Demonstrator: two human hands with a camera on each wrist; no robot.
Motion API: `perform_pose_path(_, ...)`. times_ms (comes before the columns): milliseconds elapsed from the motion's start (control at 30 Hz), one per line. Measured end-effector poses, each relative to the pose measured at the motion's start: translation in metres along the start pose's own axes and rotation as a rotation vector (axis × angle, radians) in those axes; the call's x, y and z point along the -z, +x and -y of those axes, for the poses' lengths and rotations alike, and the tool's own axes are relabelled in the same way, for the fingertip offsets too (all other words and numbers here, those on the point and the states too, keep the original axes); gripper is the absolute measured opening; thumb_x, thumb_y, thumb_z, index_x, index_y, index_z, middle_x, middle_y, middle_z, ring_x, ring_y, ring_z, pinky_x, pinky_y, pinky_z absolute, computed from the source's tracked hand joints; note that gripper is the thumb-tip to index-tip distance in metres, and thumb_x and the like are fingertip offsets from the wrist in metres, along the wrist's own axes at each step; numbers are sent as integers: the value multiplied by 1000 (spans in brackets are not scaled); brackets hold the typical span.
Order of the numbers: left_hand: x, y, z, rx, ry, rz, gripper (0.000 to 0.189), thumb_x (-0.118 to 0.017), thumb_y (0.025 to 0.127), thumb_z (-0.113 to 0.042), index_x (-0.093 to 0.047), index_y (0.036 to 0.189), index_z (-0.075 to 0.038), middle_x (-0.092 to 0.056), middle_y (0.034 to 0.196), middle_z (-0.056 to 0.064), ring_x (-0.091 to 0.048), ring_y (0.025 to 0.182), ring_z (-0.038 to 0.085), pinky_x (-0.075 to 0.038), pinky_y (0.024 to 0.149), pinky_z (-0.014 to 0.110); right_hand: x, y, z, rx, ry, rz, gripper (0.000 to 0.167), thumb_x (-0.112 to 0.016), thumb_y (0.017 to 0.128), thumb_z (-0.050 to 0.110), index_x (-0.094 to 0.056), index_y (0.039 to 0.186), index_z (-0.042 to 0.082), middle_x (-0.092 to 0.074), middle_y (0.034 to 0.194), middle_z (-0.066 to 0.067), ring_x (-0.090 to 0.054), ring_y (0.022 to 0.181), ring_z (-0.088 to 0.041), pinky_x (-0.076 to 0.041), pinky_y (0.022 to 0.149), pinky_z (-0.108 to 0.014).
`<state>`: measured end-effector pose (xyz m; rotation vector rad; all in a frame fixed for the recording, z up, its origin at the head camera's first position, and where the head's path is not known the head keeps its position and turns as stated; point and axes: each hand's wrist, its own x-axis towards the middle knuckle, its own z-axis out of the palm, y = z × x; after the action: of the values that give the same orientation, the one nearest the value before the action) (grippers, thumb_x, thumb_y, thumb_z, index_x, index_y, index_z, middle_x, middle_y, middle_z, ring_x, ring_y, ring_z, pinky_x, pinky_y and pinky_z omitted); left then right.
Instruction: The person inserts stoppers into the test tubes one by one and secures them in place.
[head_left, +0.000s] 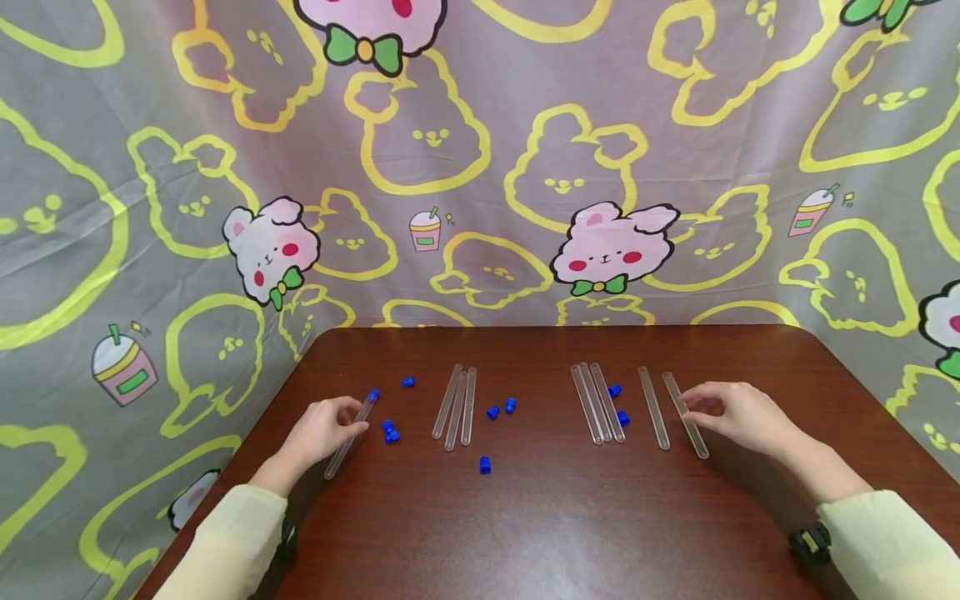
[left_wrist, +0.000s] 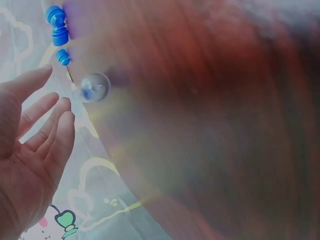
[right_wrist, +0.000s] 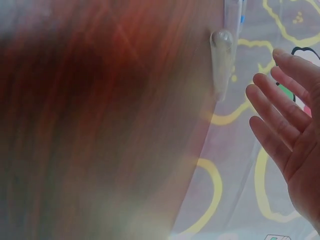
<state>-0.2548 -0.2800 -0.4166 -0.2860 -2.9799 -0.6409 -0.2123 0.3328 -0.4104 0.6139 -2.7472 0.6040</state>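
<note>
On the left, my left hand [head_left: 318, 429] is beside a clear test tube [head_left: 341, 458] with a blue cap [head_left: 373, 395] in its far end. The left wrist view shows its fingers extended and apart from the tube's rounded end [left_wrist: 96, 87]. My right hand [head_left: 742, 417] hovers at an uncapped test tube [head_left: 699, 443] on the far right, its fingertips overlapping the tube in the head view. Seen from the right wrist, those fingers [right_wrist: 280, 107] are spread and loosely bent, with the tube [right_wrist: 222, 62] standing off from them. Another bare tube [head_left: 654, 408] lies just inward.
Three test tubes [head_left: 452, 408] lie left of centre and three more [head_left: 596, 404] right of centre. Loose blue caps are scattered among them, including caps [head_left: 390, 431] near my left hand and one cap [head_left: 485, 465] nearer the front. A patterned curtain [head_left: 495, 167] surrounds the brown table [head_left: 525, 533].
</note>
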Motion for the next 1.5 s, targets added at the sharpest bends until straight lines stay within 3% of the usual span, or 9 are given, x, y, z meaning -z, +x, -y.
perform_pose_path(200,0,2,-2,-33,-44,-37,32,-79,83,-20,-68,108,-3,-61,76,1,-54,65,16,-46,54,29,-1,4,-7,-10,-28,-2,24,-82,78,17,-74,98,9,-68,81,9,-64,73,-10,-51,65,-37)
perform_pose_path(467,-3,6,-8,-87,-104,-73,32,-78,84,-20,-69,110,-3,-64,83,1,-57,73,18,-49,61,31,-1,12,-13,-76,-41,64,26,-81,78,18,-72,100,7,-69,83,5,-66,77,-19,-50,67,-45)
perform_pose_path(633,-4,9,-15,-76,-108,-71,34,-77,85,-21,-68,113,-5,-67,88,2,-57,75,18,-49,62,31,-4,16,-16,-108,-59,75,26,-81,78,20,-72,100,8,-70,84,2,-66,79,-22,-50,68,-48)
perform_pose_path(767,-4,10,-19,-83,-105,-74,35,-77,85,-22,-68,114,-5,-67,90,3,-58,75,17,-49,63,31,-7,19,-18,-127,-88,80,26,-80,79,23,-73,98,8,-70,84,0,-67,79,-24,-50,65,-48)
perform_pose_path(1133,-8,6,-40,-189,-161,-106,33,-78,83,-20,-69,112,-7,-67,90,1,-59,75,16,-49,61,31,-13,24,-21,-173,-121,116,29,-79,80,29,-72,99,9,-70,86,1,-65,80,-24,-48,61,-45)
perform_pose_path(1333,-10,2,-54,-246,-198,-94,32,-79,83,-22,-70,111,-11,-66,89,-2,-58,76,14,-49,60,28,-12,24,-19,-177,-120,119,30,-80,79,30,-72,100,9,-69,85,2,-65,80,-25,-48,61,-44)
perform_pose_path(1500,-10,4,-58,-257,-197,-81,34,-78,83,-25,-69,113,-10,-65,89,-3,-57,76,13,-49,61,28,-10,22,-16,-166,-121,111,30,-80,79,30,-73,100,9,-70,85,2,-65,81,-25,-48,61,-44)
